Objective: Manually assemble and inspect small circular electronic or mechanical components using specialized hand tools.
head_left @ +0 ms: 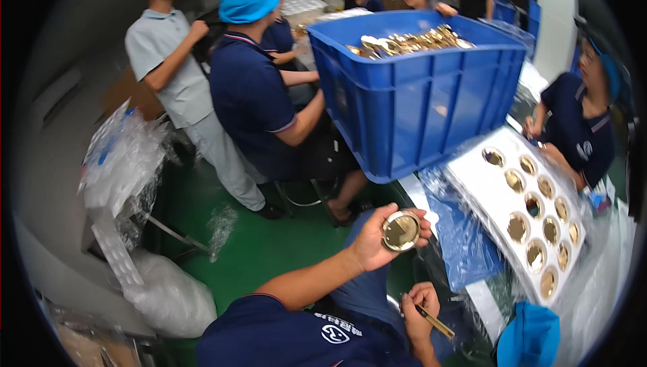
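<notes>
1. Far left: clear plastic bags (121,158) are heaped beside the green floor (269,246), with a fuller white bag (172,296) below them. A person in a grey shirt (168,64) stands behind. A seated person in a blue cap (256,90) faces away.

2. Centre, left hand (374,239): the arm comes in from the lower edge. The fingers (419,217) are curled around the rim of a round gold disc (401,231), which is held face up above the lap and clear of the table.

3. Disc appearance: it is shallow and circular, with a raised rim. The gold finish is polished and mirror-bright. No mark or defect can be made out at this size.

4. Right hand (418,310): it sits just below the disc. The fingers are closed in a pen grip on a thin gold stick (435,322), whose tip points away to the right and is not touching the disc.

5. Above centre: a blue plastic crate (418,97) is filled to the rim with loose gold pieces (411,42).

6. Right: a white tray (485,192) under clear film lies on the table, beside a blue sheet (465,239). It carries two rows of seated discs (517,227). Every recess in view appears to be filled.

7. Progress, as a judgement: the tray lot looks finished and one disc is in hand. The full crate suggests that most of the stock is yet to be handled.

8. Far right: a co-worker in navy (579,131) leans over the tray's far end. Another blue cap (532,337) shows at the lower edge.
</notes>
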Demonstrator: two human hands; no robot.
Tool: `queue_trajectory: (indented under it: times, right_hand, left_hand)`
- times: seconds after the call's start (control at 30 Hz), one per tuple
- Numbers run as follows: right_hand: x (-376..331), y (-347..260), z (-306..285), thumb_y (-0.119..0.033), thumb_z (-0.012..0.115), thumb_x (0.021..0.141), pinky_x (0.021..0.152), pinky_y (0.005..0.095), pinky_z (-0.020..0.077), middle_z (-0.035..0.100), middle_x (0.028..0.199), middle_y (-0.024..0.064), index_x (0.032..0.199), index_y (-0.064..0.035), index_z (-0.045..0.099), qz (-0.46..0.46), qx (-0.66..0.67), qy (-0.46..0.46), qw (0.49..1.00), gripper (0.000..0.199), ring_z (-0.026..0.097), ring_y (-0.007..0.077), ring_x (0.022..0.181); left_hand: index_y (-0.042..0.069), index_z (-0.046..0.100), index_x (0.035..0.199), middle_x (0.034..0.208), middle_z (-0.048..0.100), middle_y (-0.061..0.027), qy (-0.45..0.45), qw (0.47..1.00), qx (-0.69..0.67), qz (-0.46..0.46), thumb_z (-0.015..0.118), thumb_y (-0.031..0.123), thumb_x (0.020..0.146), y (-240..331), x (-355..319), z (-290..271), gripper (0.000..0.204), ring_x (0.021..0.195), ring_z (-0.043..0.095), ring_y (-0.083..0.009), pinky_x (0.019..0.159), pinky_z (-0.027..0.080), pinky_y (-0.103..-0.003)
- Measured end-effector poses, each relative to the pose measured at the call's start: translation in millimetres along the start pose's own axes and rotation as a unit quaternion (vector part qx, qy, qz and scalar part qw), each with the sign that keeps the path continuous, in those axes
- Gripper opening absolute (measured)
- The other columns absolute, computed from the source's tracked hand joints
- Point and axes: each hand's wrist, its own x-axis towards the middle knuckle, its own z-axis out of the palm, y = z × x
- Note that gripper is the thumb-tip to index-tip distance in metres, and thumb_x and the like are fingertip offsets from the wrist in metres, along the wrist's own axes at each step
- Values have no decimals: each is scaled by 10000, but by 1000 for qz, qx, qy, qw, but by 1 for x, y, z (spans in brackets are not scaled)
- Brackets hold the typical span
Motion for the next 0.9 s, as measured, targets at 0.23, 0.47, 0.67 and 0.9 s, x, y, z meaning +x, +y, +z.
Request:
queue_trajectory:
  times: [0.23,0.47,0.67,0.9]
  right_hand:
    - [9,-28,-7,116,552,761,577,181,375,452,852,70,725,-69,352,-19,37,70,997,274,413,62,670]
    - [15,-46,-9,131,529,780,567,202,460,435,892,79,757,-68,349,-72,79,183,977,270,476,69,641]
    - [30,-36,-8,136,521,785,575,194,449,430,904,75,765,-68,352,-66,54,166,982,266,479,64,674]
    - [39,-25,-6,141,512,786,590,206,450,414,925,73,773,-64,352,-25,59,161,985,260,494,74,706]
  left_hand:
    - [-63,417,1233,1128,551,-202,20,998,54,-33,361,409,878,-7,7,13,593,1069,523,-327,932,417,-433]
    - [-48,400,1254,1126,544,-188,39,993,58,-93,340,427,923,-41,13,16,583,1020,550,-279,865,465,-377]
    - [-40,435,1224,1036,593,-159,72,990,23,-116,364,385,918,-47,14,-2,529,966,579,-243,815,496,-359]
    - [-56,393,1258,1079,576,-159,104,987,-5,-125,386,358,883,-39,17,6,559,1003,567,-264,879,471,-384]
